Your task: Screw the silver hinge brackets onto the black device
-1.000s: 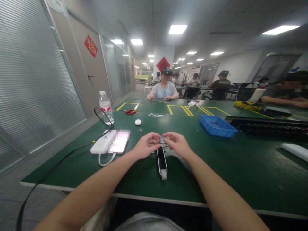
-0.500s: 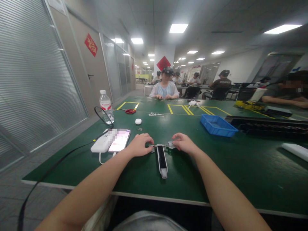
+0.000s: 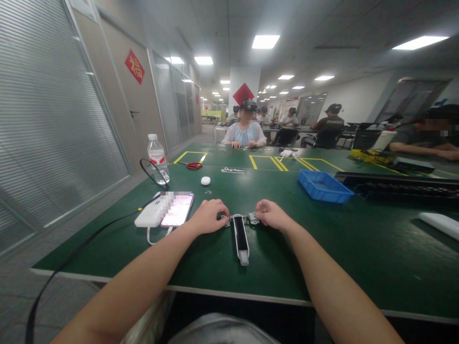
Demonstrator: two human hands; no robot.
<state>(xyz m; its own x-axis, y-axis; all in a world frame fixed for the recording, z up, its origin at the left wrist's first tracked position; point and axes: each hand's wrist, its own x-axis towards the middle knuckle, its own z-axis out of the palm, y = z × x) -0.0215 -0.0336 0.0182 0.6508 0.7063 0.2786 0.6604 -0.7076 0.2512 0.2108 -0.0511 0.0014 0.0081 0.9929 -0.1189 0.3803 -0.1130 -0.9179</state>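
Note:
A long black and silver bar-shaped device [image 3: 241, 238] lies lengthwise on the green table [image 3: 322, 258] in front of me. Small metal parts [image 3: 253, 218] sit at its far end, on both sides. My left hand [image 3: 208, 216] rests on the table just left of that end, fingers curled and pinching a small metal piece. My right hand [image 3: 273, 215] lies just right of it, fingers closed on another small metal part.
A phone [image 3: 177, 209] on a white power bank [image 3: 150, 216] with a cable lies to the left, a water bottle [image 3: 157, 159] behind it. A blue tray [image 3: 323, 187], red scissors [image 3: 194, 166] and a white puck [image 3: 205, 181] sit farther off. Other people sit at the tables beyond.
One second ago both hands were raised together, pinching a small part above the device's end. They have since moved apart and lowered to the table on either side of it.

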